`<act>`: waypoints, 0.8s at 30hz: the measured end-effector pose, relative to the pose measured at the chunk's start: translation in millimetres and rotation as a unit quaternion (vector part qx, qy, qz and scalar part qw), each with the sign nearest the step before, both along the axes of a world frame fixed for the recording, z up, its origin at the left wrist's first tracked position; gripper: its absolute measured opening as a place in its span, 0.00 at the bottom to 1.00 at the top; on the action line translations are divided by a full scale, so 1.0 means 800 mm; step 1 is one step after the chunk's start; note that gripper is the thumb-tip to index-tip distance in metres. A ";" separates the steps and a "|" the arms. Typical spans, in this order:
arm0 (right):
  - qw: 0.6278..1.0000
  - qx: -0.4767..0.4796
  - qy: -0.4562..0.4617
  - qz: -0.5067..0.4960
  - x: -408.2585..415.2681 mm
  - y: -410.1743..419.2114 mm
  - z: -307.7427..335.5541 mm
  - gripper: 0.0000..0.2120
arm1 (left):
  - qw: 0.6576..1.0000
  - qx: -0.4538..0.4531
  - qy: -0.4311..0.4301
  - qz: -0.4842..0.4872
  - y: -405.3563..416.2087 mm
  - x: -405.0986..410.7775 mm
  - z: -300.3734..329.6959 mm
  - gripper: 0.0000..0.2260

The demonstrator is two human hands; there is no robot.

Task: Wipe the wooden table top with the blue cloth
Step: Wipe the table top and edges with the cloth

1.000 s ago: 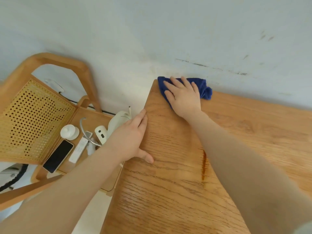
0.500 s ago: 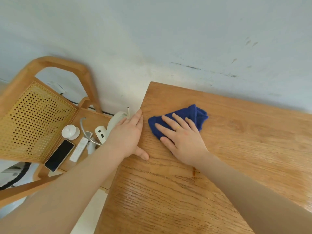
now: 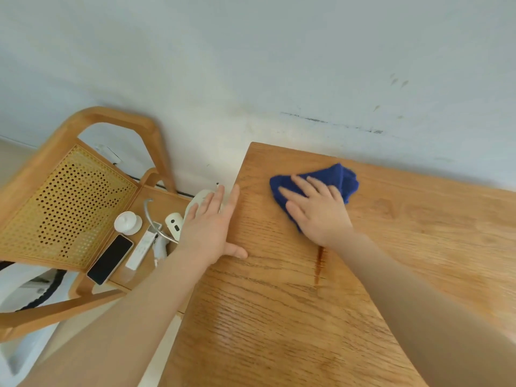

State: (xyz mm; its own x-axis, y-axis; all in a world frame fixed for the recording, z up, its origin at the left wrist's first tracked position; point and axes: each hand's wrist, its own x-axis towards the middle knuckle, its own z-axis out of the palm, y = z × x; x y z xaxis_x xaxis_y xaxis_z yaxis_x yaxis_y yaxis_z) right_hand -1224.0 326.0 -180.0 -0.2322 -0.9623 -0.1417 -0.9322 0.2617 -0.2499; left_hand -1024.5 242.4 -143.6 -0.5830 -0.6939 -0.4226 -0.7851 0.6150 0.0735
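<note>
Against the pale wall, your right hand (image 3: 321, 213) presses flat, fingers spread, on the blue cloth (image 3: 332, 178) atop the wooden table top (image 3: 293, 317); your left hand (image 3: 209, 227) rests flat, holding nothing, at its edge

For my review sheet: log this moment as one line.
stage: wiping | right hand: flat on blue cloth | left hand: flat on table edge | stain: unwiped

A scuffed pale wall (image 3: 251, 65) is filling the frame's top; a cane-backed wooden chair (image 3: 64, 202) is standing at left.
</note>
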 end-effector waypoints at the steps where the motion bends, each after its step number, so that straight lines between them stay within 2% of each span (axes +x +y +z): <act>1: 1.000 0.002 -0.004 0.014 0.005 0.019 0.003 0.28 | 1.000 -0.012 0.014 0.001 0.007 0.000 0.005 0.56; 5: 0.999 -0.023 0.006 0.041 0.001 0.045 -0.004 0.29 | 0.998 -0.025 0.045 -0.036 0.039 -0.007 0.010 0.49; 8: 0.997 -0.069 0.021 -0.028 -0.033 0.007 -0.015 0.24 | 0.998 0.014 0.037 -0.045 0.049 -0.013 -0.001 0.52; 11: 0.992 -0.020 0.016 -0.125 -0.083 -0.035 -0.018 0.21 | 0.998 0.046 0.005 -0.032 0.053 -0.014 -0.012 0.54; 13: 0.989 0.023 -0.006 -0.145 -0.097 -0.047 -0.014 0.21 | 0.998 0.059 0.002 -0.022 0.052 -0.016 -0.015 0.54; 19: 0.999 0.027 0.005 -0.020 -0.018 0.040 -0.004 0.21 | 0.997 0.073 -0.014 -0.013 0.054 -0.022 -0.011 0.54; 22: 0.997 0.049 0.011 0.054 0.003 0.086 0.002 0.29 | 0.997 0.078 -0.015 -0.009 0.054 -0.024 -0.009 0.54; 24: 0.997 0.043 0.006 0.068 -0.006 0.086 0.002 0.31 | 0.997 0.080 -0.009 -0.008 0.054 -0.024 -0.010 0.54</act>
